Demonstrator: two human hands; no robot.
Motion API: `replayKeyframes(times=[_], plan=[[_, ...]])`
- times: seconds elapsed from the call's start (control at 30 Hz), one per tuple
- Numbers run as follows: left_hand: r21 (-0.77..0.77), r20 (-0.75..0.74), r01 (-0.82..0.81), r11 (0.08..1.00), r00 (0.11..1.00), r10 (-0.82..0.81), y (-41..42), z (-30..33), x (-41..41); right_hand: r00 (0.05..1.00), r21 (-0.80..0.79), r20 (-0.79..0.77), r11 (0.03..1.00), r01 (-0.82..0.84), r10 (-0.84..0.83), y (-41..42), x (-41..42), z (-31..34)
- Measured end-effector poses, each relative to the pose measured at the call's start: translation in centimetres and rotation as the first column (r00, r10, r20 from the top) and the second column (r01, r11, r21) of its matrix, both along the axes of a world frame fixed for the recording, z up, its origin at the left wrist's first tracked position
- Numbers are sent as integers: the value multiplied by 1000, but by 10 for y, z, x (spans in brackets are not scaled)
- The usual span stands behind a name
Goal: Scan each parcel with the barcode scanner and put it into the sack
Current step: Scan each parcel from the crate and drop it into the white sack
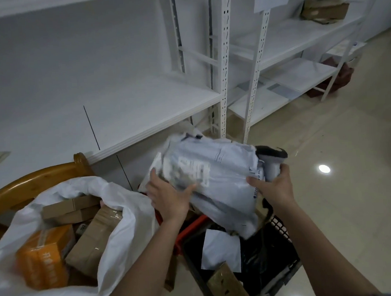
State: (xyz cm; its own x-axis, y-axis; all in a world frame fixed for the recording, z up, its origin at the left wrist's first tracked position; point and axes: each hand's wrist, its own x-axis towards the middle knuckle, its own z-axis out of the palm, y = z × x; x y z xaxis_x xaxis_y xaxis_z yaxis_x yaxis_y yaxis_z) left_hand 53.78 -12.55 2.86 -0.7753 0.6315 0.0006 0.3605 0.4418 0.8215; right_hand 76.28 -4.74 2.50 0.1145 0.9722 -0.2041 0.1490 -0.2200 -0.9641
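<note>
White woven plastic forms the sack (117, 222) at the lower left, its mouth spread open beside a wooden chair back (33, 181). Inside it lie an orange box (43, 257) and several brown cardboard boxes (90, 241). To the right of the sack stands a dark plastic crate (282, 231) with a red rim on its near-left edge, holding more parcels, among them a white envelope (220, 248) and a brown carton (229, 286).

Above the crate both bare forearms reach forward. The left hand (170, 199) grips the left end of a white poly-mailer parcel (221, 176), thumb curled over the printed shipping label (193, 170) on its top face and the other fingers wrapped underneath, out of sight. The right hand (273, 186) does two jobs: its fingers are curled round the pale handle of the barcode scanner (271, 159), whose dark head points up and left, while the thumb presses against the right edge of the same parcel. The parcel is held in the air between the two hands, over the crate and just right of the sack's mouth, crumpled and blurred.

Beyond the hands run white metal shelving units (224, 62) along the wall, with a torn brown parcel (325, 11) on an upper shelf far right and a dark red bag (338, 77) on the glossy tiled floor (348, 151).
</note>
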Motion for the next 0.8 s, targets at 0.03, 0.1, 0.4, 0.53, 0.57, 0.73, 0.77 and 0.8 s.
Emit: replayKeyframes(times=[0.03,0.1,0.4,0.53,0.57,0.73,0.77,0.8], plan=[[15,-155,98,995,983,-94,1,1,-4,992,66,111,995,-74,67,3,6,4],[-99,-253,343,934,899,-357,7,3,-14,936,117,279,959,-257,216,10,17,13],[-389,239,762,517,626,-743,9,-5,-36,793,63,406,852,-520,454,12,31,43],[-265,359,665,698,740,-569,2,-8,-37,931,38,263,962,-270,251,4,30,47],[-203,415,597,776,770,-483,1,-8,-38,949,10,226,974,-227,219,3,30,50],[-21,791,177,984,605,-92,5,-3,-31,963,-285,-175,926,-247,203,-7,21,79],[-30,827,156,987,558,-63,7,-1,-29,946,-305,-244,910,-283,212,-10,19,84],[-43,845,153,987,532,-46,9,1,-28,930,-295,-270,897,-328,251,-12,16,88]])
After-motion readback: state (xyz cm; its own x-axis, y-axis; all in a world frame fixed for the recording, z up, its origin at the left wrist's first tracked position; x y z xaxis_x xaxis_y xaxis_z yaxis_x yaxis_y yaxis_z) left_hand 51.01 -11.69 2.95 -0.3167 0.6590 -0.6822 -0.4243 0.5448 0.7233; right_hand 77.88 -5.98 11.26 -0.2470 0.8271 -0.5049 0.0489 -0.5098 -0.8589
